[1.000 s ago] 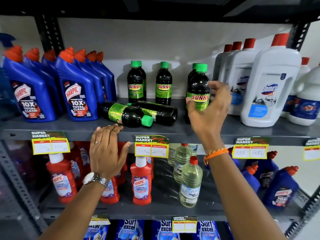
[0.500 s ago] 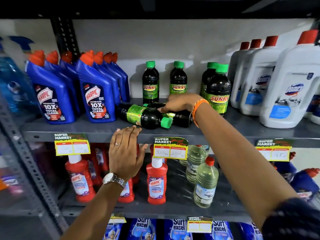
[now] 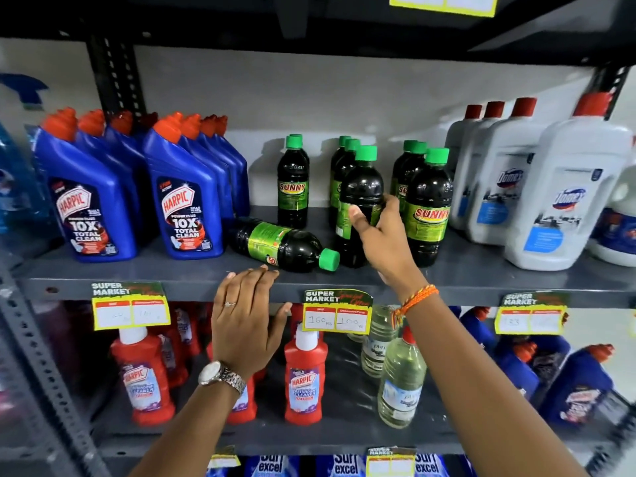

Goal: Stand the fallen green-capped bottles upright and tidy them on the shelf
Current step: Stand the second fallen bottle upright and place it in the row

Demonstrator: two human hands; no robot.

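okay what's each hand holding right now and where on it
The right hand grips an upright green-capped bottle around its labelled middle. The left hand holds nothing; it rests on the shelf edge.

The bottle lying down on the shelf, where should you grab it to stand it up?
Grab the lying bottle around its labelled middle, coming from the front and above. It lies on its side with the green cap pointing right and toward the shelf edge, so its round body faces the free left hand.
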